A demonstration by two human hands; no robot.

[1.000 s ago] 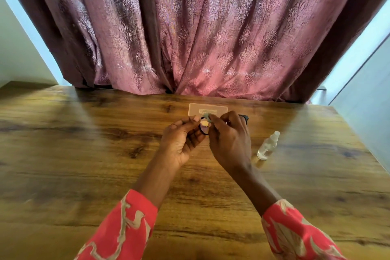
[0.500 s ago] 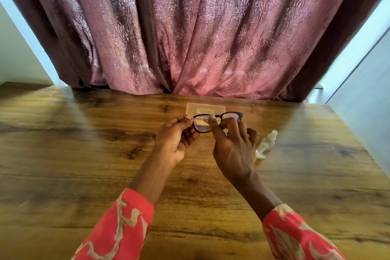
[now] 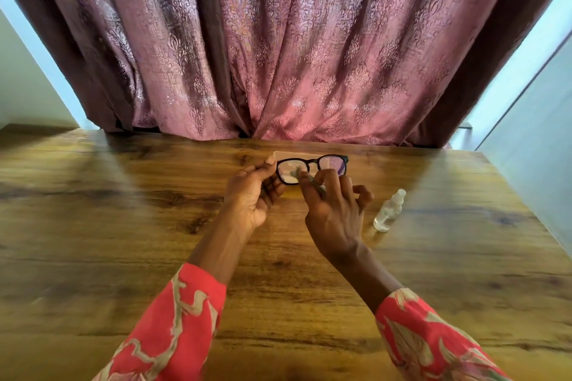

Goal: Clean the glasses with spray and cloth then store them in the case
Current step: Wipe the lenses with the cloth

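Note:
Black-framed glasses (image 3: 332, 161) are held up above the wooden table (image 3: 123, 226), lenses facing me. My left hand (image 3: 252, 195) pinches the frame's left end between thumb and fingers. My right hand (image 3: 332, 210) pinches a small pale green cloth (image 3: 296, 174) against the left lens. A flat beige case (image 3: 297, 154) lies on the table just behind the glasses, mostly hidden by them. A small clear spray bottle (image 3: 388, 211) lies on its side to the right of my right hand.
A pink patterned curtain (image 3: 278, 56) hangs along the table's far edge. Pale walls stand at the left and right. The table's right edge runs close to the right wall.
The glasses have turned from edge-on to facing me and risen slightly. My right hand's fingers have spread, and the cloth now sits on the left lens.

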